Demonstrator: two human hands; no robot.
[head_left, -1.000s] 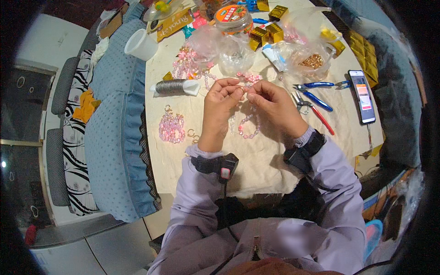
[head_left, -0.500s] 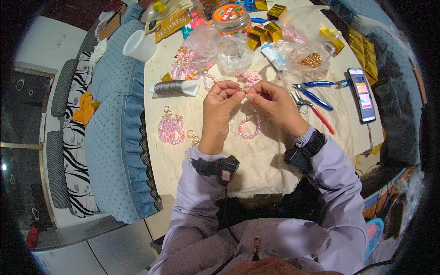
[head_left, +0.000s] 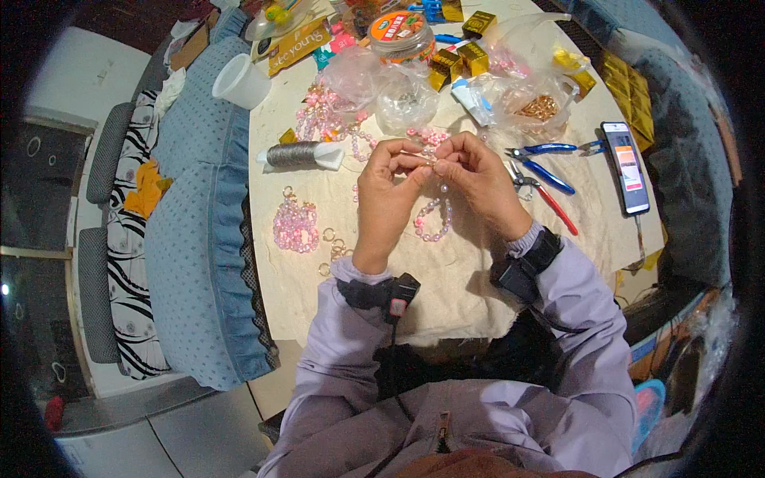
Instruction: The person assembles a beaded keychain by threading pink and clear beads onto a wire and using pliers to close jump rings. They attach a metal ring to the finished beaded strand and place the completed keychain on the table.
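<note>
My left hand (head_left: 386, 191) and my right hand (head_left: 482, 187) meet fingertip to fingertip over the cloth-covered middle of the table. Both are closed in a pinch around a small gold-coloured fitting (head_left: 430, 158), partly hidden by the fingers. Below my right fingers hangs a strand of pink and lilac beads (head_left: 431, 234), curving in a loop just above or on the cloth; I cannot tell which. To the left of my left hand lie a bunch of similar pink bead strands (head_left: 296, 229) with a gold ring on top and several loose gold rings (head_left: 336, 244).
A spool of grey wire (head_left: 296, 155) lies left of the hands. At right are blue-handled cutters (head_left: 550, 175), red-handled pliers (head_left: 558, 209) and a lit phone (head_left: 628, 167). Behind sit plastic bags, one with gold pieces (head_left: 539, 106), a round tub (head_left: 401, 36) and small gold boxes (head_left: 473, 58).
Both hands stay together, with the fingertips slightly shifted around the gold fitting. The bead loop beneath has swung and narrowed, and its upper beads now hang nearer my right fingers.
</note>
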